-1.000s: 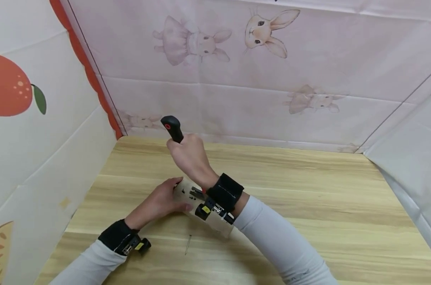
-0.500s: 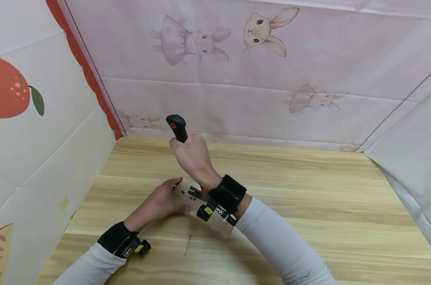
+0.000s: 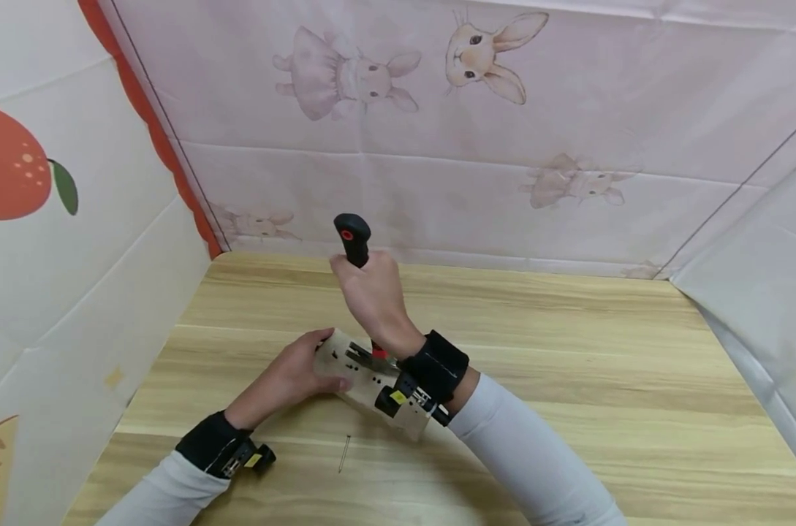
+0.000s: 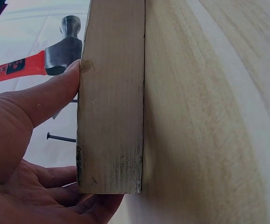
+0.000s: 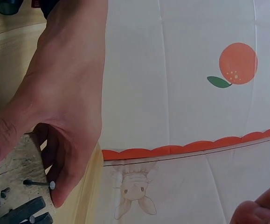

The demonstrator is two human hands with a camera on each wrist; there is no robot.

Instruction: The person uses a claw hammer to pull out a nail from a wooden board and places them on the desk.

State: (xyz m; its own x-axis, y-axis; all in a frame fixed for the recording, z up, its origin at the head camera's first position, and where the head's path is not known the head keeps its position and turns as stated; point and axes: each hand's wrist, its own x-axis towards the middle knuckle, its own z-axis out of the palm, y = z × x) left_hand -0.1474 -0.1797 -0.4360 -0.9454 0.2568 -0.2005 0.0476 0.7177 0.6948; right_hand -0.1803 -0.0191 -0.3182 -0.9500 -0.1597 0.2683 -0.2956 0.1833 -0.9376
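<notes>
My left hand holds the end of a wooden block, thumb on the near side and fingers around the far side. My right hand grips the handle of a claw hammer, whose black end sticks up past the fist. The hammer's claw lies over the block's holed face, with a nail head between its prongs. Another nail stands out of the face beside it. The left wrist view shows the block's side, the steel hammer head and a protruding nail.
A loose nail lies on the wood-grain table, in front of the block. Behind the table hangs a pink rabbit-print cloth, and a white fruit-print cloth stands at the left.
The hammer handle has tipped to the right, and my right hand and forearm have shifted right with it. My left hand and the block have stayed nearly in place.
</notes>
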